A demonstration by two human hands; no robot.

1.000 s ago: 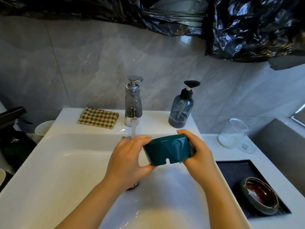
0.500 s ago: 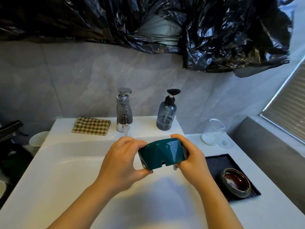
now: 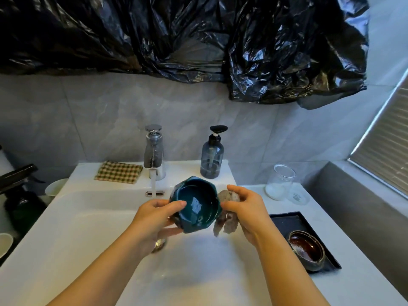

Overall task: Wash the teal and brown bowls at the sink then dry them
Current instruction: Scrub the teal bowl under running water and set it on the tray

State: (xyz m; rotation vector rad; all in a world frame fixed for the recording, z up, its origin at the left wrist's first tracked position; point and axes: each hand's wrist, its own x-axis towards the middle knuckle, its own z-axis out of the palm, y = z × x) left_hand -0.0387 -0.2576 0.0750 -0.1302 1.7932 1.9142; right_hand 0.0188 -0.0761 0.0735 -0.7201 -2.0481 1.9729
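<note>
Sink basin [image 3: 88,235] lies open; faucet [image 3: 153,152] and soap bottle [image 3: 212,157] crowd its back edge.

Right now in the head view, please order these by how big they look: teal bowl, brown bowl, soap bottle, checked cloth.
1. Teal bowl, though it is held nearest the camera.
2-4. Checked cloth, soap bottle and brown bowl look too alike to rank.

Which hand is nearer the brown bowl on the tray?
Right. The right hand holds a rag just left of the tray; the left hand grips the teal bowl, farther from the brown bowl.
</note>
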